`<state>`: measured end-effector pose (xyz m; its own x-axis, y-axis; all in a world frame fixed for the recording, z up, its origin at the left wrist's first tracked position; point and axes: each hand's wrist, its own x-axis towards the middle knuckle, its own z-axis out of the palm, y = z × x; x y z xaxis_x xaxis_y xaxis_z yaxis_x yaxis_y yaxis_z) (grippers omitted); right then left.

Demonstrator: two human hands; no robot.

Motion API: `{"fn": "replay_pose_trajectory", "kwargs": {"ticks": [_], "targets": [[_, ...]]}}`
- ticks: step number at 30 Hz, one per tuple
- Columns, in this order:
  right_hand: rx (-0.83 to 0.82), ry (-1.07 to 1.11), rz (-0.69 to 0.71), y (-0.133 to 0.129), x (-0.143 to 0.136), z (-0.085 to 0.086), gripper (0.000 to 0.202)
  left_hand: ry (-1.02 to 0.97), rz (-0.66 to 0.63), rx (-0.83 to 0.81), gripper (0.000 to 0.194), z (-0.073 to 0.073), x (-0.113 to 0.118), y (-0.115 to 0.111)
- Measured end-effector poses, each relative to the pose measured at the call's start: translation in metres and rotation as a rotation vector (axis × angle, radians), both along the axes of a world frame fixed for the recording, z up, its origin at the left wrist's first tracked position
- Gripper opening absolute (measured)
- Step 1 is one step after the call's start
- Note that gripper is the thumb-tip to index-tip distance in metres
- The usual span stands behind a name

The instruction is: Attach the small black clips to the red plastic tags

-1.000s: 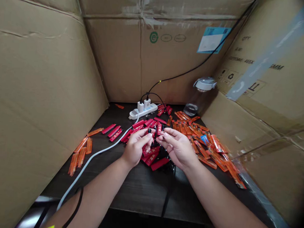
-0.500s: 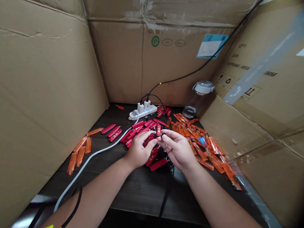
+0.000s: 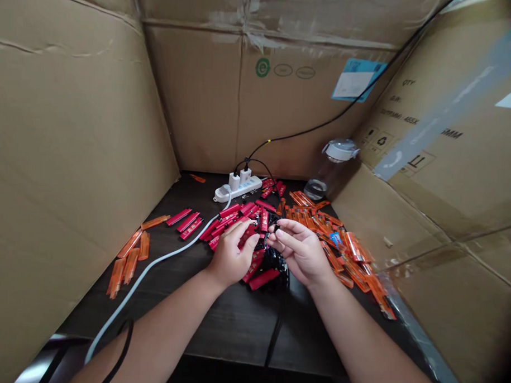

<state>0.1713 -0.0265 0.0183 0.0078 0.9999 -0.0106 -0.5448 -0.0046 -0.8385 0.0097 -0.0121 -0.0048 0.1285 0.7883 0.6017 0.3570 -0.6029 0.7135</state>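
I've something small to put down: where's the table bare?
Bare table lies between the forearms, from the red pieces to its front edge, crossed by a dark strip. Another patch lies between the white cable and left forearm. The middle is crowded with red pieces, the right with orange pieces.

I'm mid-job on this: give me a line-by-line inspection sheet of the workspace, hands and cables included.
Surface: dark tabletop.
Job's things: red pieces heaped at the middle; orange pieces spread at right, with a smaller group at left.
Clutter: white power strip behind the red heap; lidded clear bottle at back right.
Hands: left hand and right hand over the red heap; exact grips unclear.
Cables: white cable from the strip toward near left; black cable rising to upper right.
Surroundings: cardboard left, back and right.
Co-workers: nothing seen.
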Motion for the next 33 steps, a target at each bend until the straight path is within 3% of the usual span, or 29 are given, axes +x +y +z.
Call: {"fn": "replay_pose_trajectory", "kwargs": {"ticks": [6, 12, 19, 23, 28, 33], "targets": [[0.019, -0.055, -0.074, 0.003, 0.001, -0.006, 0.023, 0.048, 0.04, 0.099, 0.026, 0.001, 0.0, 0.0], [0.0, -0.09, -0.069, 0.002, -0.003, -0.009, 0.032, 0.042, 0.034, 0.091, 0.029, 0.004, -0.004, -0.003], [0.073, -0.284, -0.051, -0.006, -0.006, -0.013, 0.019, 0.092, -0.008, 0.021, 0.029, 0.007, -0.002, -0.01], [0.2, -0.418, -0.125, -0.012, -0.01, -0.011, 0.017, 0.109, -0.056, 0.004, 0.031, 0.005, -0.001, -0.008], [0.171, -0.51, -0.295, -0.017, -0.017, -0.007, 0.021, 0.08, -0.09, 0.015, 0.033, 0.001, 0.001, -0.008], [0.291, -0.618, -0.329, -0.016, -0.018, -0.006, 0.011, 0.071, -0.12, 0.023, 0.031, 0.0, 0.003, -0.009]]}}
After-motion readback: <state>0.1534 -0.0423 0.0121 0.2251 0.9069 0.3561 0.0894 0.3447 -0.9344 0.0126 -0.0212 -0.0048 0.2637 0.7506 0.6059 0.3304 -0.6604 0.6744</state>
